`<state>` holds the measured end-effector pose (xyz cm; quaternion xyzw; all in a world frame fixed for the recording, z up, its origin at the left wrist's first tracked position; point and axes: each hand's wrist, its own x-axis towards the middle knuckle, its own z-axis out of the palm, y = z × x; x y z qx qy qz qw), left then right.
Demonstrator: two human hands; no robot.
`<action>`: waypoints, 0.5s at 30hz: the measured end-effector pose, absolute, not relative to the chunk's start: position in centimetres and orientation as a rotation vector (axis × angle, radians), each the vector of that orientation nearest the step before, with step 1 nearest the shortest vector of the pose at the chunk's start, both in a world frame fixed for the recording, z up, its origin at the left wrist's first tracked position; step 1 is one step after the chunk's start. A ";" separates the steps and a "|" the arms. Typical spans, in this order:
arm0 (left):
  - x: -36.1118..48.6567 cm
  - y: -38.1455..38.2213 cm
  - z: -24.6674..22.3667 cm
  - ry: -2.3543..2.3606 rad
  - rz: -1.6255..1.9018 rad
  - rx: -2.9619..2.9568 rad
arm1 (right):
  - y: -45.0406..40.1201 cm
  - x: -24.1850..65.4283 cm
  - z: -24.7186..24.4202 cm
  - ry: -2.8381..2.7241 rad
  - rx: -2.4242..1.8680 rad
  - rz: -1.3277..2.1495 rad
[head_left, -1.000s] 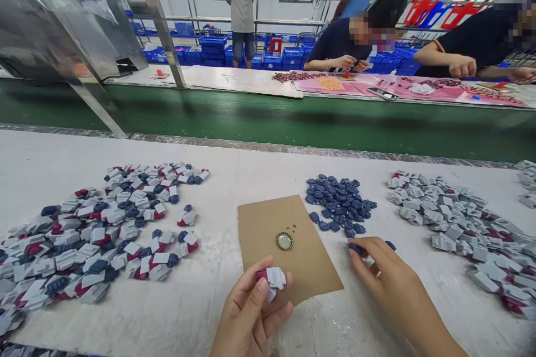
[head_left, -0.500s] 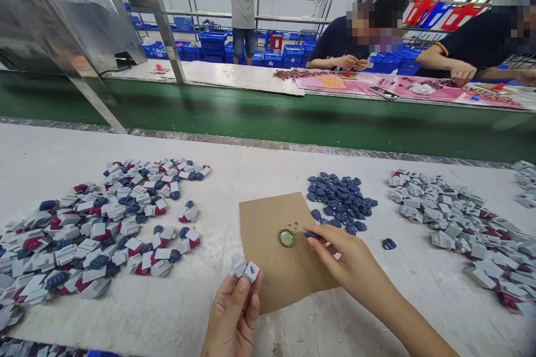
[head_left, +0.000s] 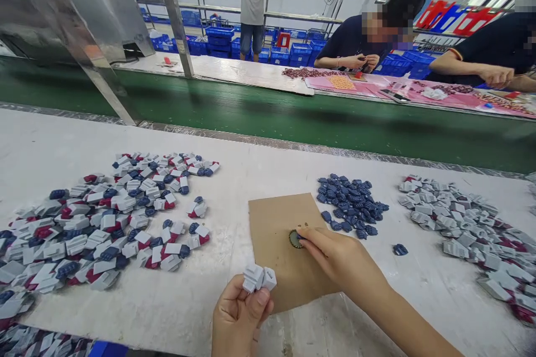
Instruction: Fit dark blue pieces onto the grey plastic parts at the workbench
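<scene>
My left hand (head_left: 243, 312) pinches a small light-grey plastic piece (head_left: 258, 278) near the front edge of a brown cardboard sheet (head_left: 272, 215). Over the sheet, my right hand (head_left: 329, 254) has thumb and fingertips closed on a small dark blue plastic piece (head_left: 300, 237), mostly hidden by the fingers. That piece is at a bottle cap (head_left: 294, 239) lying open side up on the cardboard; I cannot tell if it touches the cap's inside. A pile of dark blue pieces (head_left: 349, 201) lies just beyond my right hand.
Grey, red and blue assembled pieces (head_left: 96, 223) spread over the left of the white table (head_left: 234, 170). Grey-and-red pieces (head_left: 464, 228) are heaped at right, with one loose blue piece (head_left: 400, 249) nearby. A green conveyor belt (head_left: 234, 111) runs beyond; co-workers sit across it.
My right hand has moved left with the blue piece, from beside the bottle cap to right at it. My left hand has turned the grey piece slightly. The view has shifted a little.
</scene>
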<state>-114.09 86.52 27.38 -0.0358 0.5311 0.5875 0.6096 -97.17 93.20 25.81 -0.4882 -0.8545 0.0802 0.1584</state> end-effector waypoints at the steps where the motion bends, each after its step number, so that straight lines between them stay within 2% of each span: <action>1: -114.1 86.5 27.4 1.228 1.351 -0.072 | 93.2 -97.2 25.6 -2.451 -1.384 0.190; 8: -114.3 86.3 27.2 1.202 1.369 -0.022 | 92.9 -97.7 25.3 -2.506 -1.311 -0.020; 15: -114.4 86.0 26.9 1.168 1.396 0.029 | 92.9 -97.8 27.0 -2.368 -1.242 -0.009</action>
